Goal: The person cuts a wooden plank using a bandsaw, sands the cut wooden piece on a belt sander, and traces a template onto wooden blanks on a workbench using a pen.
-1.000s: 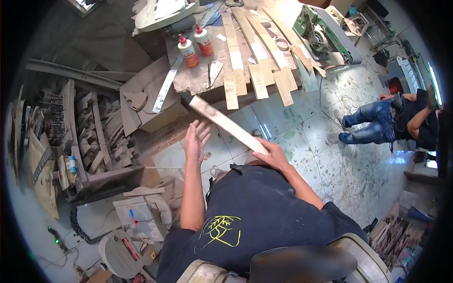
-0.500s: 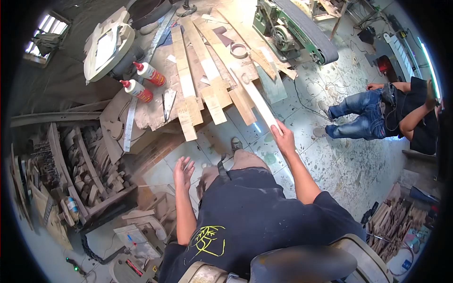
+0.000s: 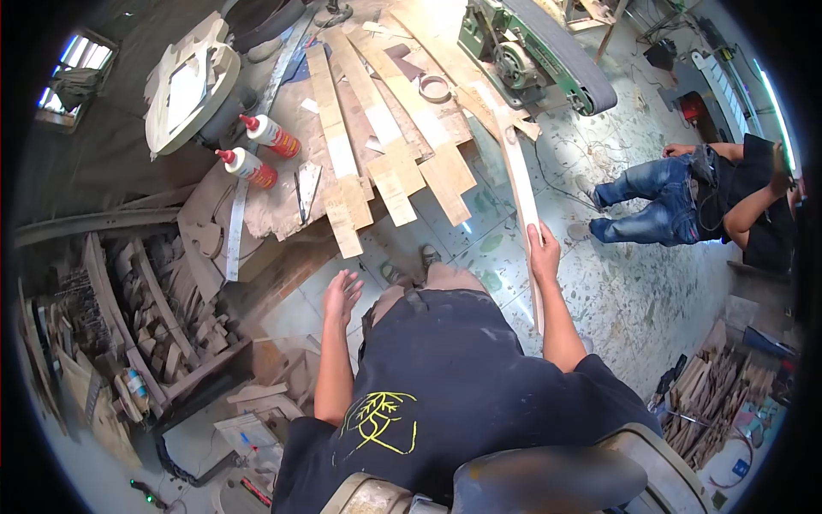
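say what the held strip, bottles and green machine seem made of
Strip: likely bare wood, pale and matte, with an oval mark, perhaps a knot.
Bottles: probably smooth plastic, going by the even white walls and red nozzles.
Green machine: seemingly painted metal, from its solid colour and rigid build; hard to confirm.

Wooden strip [image 3: 520, 182] swung rightward; right hand [image 3: 545, 254] too

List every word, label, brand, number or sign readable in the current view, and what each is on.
No text is readable with certainty.
Nearer bottle: red label, print too small and blurred.
Farther bottle: likewise.
Leftmost short board: faint marking, too blurred.
Shirt: yellow line design, no clear letters.
Wooden strip in the right hand: no lettering visible.
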`<action>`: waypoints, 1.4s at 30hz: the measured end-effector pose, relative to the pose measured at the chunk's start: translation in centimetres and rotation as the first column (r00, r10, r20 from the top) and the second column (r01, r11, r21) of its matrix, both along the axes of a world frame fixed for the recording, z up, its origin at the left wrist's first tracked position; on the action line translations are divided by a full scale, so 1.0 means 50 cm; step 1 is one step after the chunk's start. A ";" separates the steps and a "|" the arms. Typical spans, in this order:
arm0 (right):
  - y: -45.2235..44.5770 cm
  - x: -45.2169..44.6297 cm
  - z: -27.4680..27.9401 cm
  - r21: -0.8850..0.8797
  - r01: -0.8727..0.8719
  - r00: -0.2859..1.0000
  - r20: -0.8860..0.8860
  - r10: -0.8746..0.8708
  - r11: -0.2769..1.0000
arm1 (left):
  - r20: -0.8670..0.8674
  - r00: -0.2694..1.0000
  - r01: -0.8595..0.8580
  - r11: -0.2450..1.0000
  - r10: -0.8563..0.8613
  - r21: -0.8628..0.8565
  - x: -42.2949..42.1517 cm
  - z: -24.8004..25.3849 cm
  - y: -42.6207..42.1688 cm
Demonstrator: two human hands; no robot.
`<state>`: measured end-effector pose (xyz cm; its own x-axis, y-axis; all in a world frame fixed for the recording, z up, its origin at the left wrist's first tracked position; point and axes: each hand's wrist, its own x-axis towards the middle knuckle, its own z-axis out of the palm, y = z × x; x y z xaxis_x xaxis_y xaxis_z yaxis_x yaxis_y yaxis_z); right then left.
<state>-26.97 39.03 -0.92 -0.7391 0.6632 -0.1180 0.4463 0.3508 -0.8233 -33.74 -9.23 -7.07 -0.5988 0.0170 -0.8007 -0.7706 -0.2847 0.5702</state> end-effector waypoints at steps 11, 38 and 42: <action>-0.038 0.028 -0.057 -0.041 -0.062 0.989 0.129 0.067 0.997 | 0.251 0.961 0.189 0.944 -0.121 -0.269 0.118 -0.099 -0.159; 0.130 -0.015 -0.244 -0.472 -0.159 0.961 0.129 0.246 0.867 | 0.164 0.875 0.472 0.729 -0.455 -0.496 0.056 -0.041 0.005; 0.139 -0.028 -0.240 -0.476 -0.161 0.957 0.140 0.255 0.864 | 0.170 0.899 0.432 0.749 -0.404 -0.502 0.082 -0.025 0.020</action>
